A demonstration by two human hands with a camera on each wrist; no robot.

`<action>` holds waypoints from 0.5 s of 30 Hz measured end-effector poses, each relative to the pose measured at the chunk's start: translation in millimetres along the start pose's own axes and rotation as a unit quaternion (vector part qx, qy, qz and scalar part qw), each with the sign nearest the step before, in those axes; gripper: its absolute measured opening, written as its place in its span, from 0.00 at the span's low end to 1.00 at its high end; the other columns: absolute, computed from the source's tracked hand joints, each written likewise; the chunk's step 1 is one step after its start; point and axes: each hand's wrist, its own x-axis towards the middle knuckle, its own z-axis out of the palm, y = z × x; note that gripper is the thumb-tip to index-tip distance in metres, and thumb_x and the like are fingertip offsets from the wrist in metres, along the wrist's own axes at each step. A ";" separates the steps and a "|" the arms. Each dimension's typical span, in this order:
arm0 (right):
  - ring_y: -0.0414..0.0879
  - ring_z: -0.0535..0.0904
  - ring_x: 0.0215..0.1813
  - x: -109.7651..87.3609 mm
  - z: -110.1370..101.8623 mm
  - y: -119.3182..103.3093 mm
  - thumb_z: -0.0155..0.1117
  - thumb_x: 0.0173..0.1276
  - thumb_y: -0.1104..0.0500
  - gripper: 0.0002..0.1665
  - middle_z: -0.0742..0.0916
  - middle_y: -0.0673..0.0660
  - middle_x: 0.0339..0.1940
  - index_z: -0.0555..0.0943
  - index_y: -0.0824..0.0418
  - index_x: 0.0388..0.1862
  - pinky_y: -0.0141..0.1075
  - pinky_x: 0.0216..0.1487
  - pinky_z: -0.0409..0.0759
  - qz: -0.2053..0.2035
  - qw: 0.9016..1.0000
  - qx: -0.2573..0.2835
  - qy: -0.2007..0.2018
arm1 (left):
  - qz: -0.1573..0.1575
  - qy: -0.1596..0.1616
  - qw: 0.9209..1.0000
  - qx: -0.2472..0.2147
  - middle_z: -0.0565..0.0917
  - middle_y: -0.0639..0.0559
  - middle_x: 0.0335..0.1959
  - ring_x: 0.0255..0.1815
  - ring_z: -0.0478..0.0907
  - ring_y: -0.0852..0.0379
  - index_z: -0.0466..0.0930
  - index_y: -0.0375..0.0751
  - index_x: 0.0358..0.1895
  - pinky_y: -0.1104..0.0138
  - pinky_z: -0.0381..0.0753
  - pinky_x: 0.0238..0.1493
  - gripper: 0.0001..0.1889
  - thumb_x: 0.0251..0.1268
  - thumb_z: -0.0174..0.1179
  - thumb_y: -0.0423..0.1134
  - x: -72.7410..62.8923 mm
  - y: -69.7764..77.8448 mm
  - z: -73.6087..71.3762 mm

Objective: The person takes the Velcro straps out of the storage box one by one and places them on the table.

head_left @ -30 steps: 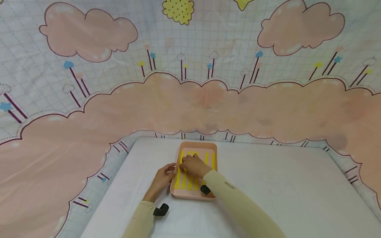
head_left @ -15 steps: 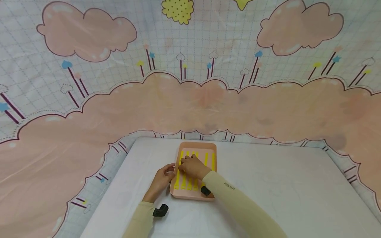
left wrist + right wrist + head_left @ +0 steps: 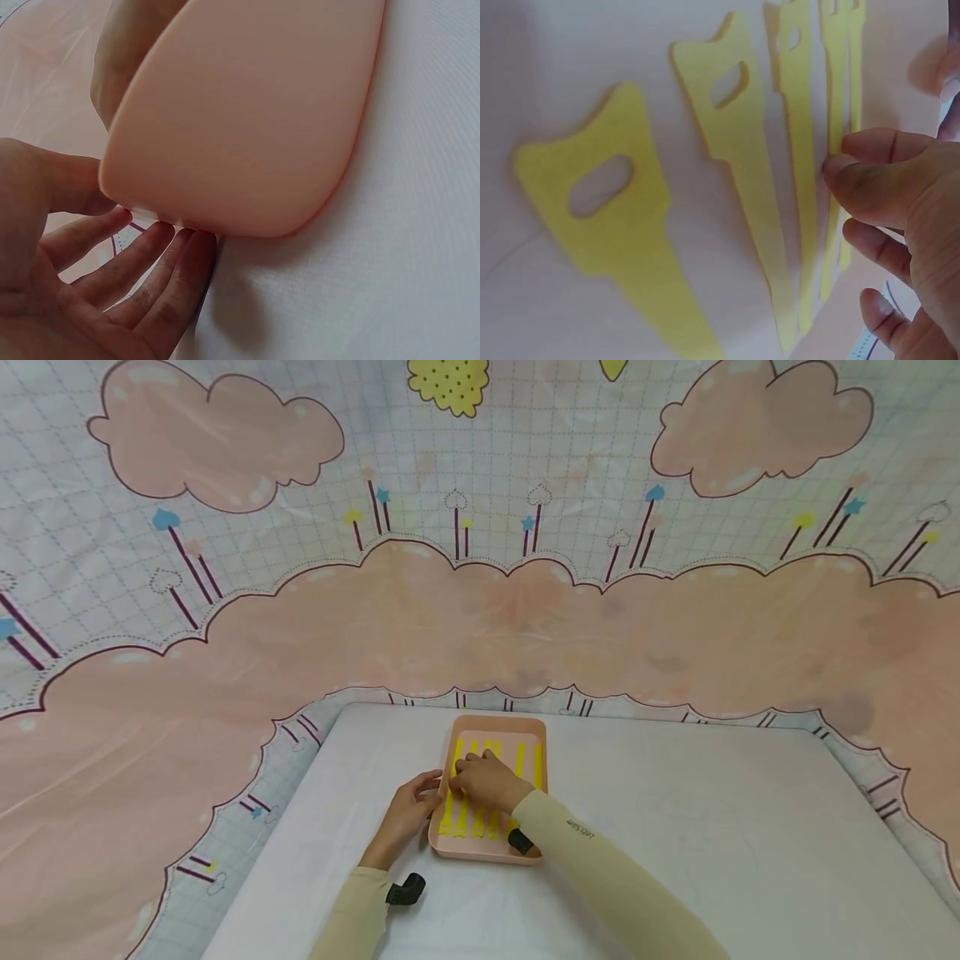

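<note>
Yellow hook-and-loop cable ties (image 3: 641, 255), each with a slotted wide end, lie lengthwise side by side in a pink rectangular tray (image 3: 498, 724). In the head view my right hand (image 3: 491, 781) is over the tray's left half, hiding the middle of several ties. The right wrist view has this hand (image 3: 930, 217) with thumb and index finger pinching a cable tie (image 3: 856, 94) at the end of the row; the exact contact is partly hidden. My left hand (image 3: 407, 814) holds the tray's left side, thumb at the rim and fingertips against the outer wall (image 3: 240, 127).
The tray stands on a white-covered table (image 3: 697, 827), towards its back edge. Behind it hangs a cloth backdrop (image 3: 525, 627) with printed clouds. Black wrist-camera mounts (image 3: 406, 889) stick out from both sleeves.
My right hand has shifted slightly left, to the leftmost ties, and then stays nearly still. The left hand and the tray keep their places.
</note>
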 end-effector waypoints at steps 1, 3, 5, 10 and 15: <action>0.43 0.75 0.50 -0.3 -0.2 0.1 0.64 0.70 0.57 0.08 0.84 0.45 0.45 0.85 0.42 0.42 0.40 0.57 0.72 -0.002 1.000 -0.001 0.001 | 0.000 0.000 1.000 0.001 0.78 0.39 0.61 0.58 0.80 0.46 0.70 0.41 0.69 0.58 0.83 0.55 0.25 0.68 0.55 0.34 0.0 0.0 0.1; 0.42 0.75 0.49 -0.7 -0.6 0.1 0.64 0.69 0.57 0.08 0.83 0.44 0.44 0.85 0.42 0.41 0.40 0.57 0.72 -0.006 1.000 -0.003 0.004 | -0.002 0.000 1.000 0.003 0.78 0.39 0.61 0.58 0.80 0.46 0.70 0.42 0.69 0.58 0.83 0.55 0.25 0.69 0.54 0.35 0.2 -0.3 0.3; 0.42 0.74 0.49 -0.7 -0.4 0.3 0.64 0.69 0.57 0.08 0.83 0.44 0.44 0.85 0.42 0.42 0.40 0.58 0.72 -0.009 1.000 -0.006 0.005 | -0.003 0.000 1.000 0.003 0.78 0.39 0.61 0.58 0.80 0.46 0.70 0.42 0.69 0.59 0.83 0.55 0.24 0.69 0.55 0.35 0.7 -0.6 0.4; 0.42 0.74 0.50 -1.1 0.3 0.4 0.62 0.71 0.55 0.09 0.83 0.44 0.44 0.85 0.42 0.45 0.40 0.59 0.72 -0.016 1.000 -0.012 0.010 | -0.001 0.001 1.000 0.000 0.78 0.39 0.61 0.58 0.80 0.46 0.71 0.42 0.68 0.59 0.83 0.54 0.24 0.69 0.55 0.35 1.2 -1.2 0.2; 0.42 0.73 0.47 -1.3 2.4 1.6 0.60 0.72 0.52 0.10 0.82 0.44 0.42 0.86 0.41 0.47 0.36 0.51 0.70 -0.038 0.998 -0.035 0.031 | -0.002 0.002 1.000 0.001 0.78 0.39 0.61 0.58 0.80 0.46 0.71 0.41 0.68 0.59 0.83 0.54 0.24 0.68 0.55 0.35 0.5 -0.6 0.2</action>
